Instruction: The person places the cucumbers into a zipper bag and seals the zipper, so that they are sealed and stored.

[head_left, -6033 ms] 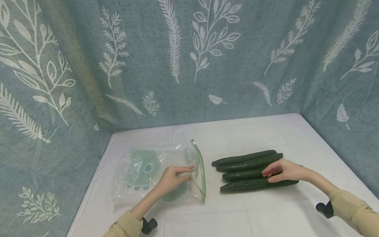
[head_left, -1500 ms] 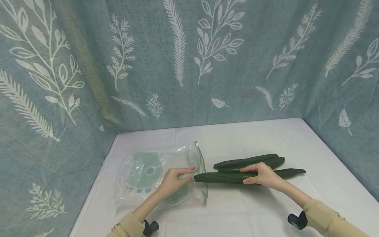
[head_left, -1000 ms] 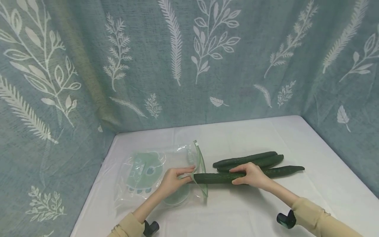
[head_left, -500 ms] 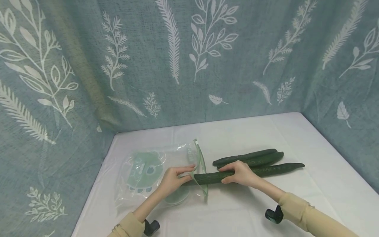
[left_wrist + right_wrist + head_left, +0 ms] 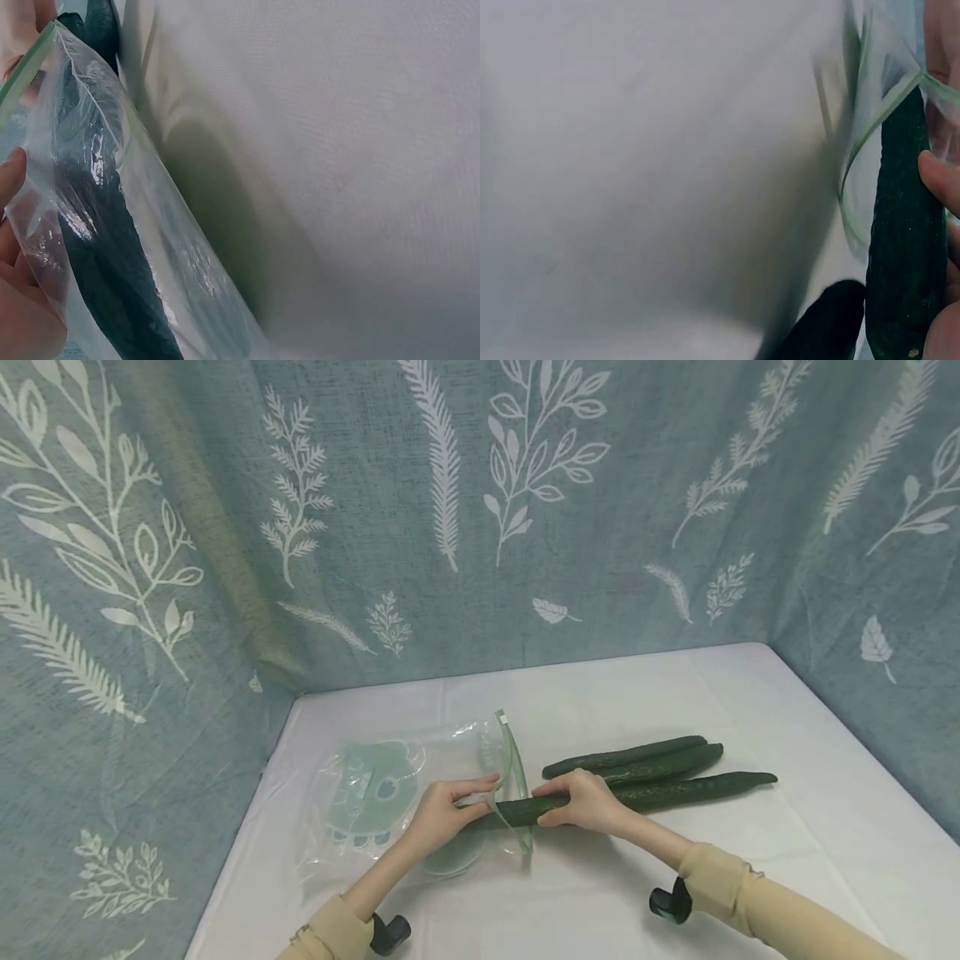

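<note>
My left hand [image 5: 442,810] pinches the mouth edge of a clear zip bag [image 5: 442,752] lying on its side, printed with a pale green cartoon animal. Through its mouth runs a dark green cucumber [image 5: 521,812], gripped near its outer end by the fingers and thumb of my right hand [image 5: 588,802]. The left wrist view shows most of this cucumber [image 5: 112,262] behind the clear plastic. In the right wrist view, the bag's green zip strip [image 5: 855,165] loops beside the cucumber [image 5: 900,247], whose blunt end stays outside.
Two cucumbers [image 5: 626,756] [image 5: 667,764] lie side by side behind my right hand. Another cucumber [image 5: 697,788] stretches to the right, close behind my right wrist. A white cloth covers the table [image 5: 600,902], and a blue-green leaf-patterned curtain [image 5: 600,527] surrounds its back and sides.
My right hand has picked up one cucumber, carried it left and slid most of it into the bag. My left hand has kept its hold at the bag's mouth.
</note>
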{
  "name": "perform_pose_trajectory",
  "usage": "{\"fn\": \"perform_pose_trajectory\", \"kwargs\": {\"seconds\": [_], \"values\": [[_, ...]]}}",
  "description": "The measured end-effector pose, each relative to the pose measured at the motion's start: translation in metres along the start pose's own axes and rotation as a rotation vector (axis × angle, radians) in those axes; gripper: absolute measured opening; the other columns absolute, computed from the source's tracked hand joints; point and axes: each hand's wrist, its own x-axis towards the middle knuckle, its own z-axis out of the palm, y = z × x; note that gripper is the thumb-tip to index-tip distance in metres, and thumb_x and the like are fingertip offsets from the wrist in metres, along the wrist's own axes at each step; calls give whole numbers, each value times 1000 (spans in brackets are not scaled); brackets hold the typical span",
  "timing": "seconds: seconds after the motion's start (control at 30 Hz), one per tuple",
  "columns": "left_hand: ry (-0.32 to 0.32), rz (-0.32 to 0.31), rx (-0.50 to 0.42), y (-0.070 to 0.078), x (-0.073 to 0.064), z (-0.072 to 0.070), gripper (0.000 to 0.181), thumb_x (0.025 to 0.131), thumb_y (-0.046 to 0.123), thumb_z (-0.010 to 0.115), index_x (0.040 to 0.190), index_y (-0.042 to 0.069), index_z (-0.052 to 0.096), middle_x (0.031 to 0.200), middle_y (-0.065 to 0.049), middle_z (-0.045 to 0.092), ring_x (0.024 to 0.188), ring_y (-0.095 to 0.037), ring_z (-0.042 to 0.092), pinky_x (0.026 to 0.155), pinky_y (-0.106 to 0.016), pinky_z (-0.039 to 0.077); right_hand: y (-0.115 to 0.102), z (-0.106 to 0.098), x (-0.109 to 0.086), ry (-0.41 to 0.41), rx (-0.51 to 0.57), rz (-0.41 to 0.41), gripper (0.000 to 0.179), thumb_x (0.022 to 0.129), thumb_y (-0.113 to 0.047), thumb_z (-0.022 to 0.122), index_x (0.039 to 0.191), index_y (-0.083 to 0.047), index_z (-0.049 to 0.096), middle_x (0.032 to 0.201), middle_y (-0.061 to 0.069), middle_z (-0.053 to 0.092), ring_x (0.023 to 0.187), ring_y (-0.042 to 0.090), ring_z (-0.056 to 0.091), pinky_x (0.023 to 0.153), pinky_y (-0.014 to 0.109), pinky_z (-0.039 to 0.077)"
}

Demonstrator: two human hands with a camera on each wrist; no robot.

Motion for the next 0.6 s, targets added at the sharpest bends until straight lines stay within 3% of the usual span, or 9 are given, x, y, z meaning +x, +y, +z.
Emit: {"fn": "perform_pose_trajectory", "kwargs": {"seconds": [0.17, 0.37, 0.6], "values": [[0, 25, 22, 0, -1, 0, 31, 82, 9, 72, 113, 9, 70, 125, -5, 64, 120, -27, 57, 95, -37, 52, -5, 11, 7, 5, -17, -16, 39, 72, -25, 81, 108, -11, 72, 109, 8, 72, 105, 30, 65, 79, 42, 56], [-3, 42, 60, 0, -1, -1, 32, 82, 10, 71, 114, 10, 69, 125, -3, 64, 119, -26, 58, 82, -21, 53, -8, 24, 14, 17, 19, -19, 39, 71, -25, 82, 106, -11, 73, 108, 8, 72, 103, 28, 65, 80, 43, 56], [16, 60, 57, -1, -2, -1, 31, 82, 11, 71, 113, 9, 69, 124, -4, 65, 120, -27, 58, 95, -38, 53, -9, 35, 22, 16, 22, -34, 39, 71, -23, 82, 107, -12, 73, 109, 7, 72, 104, 29, 64, 84, 46, 54]]}}
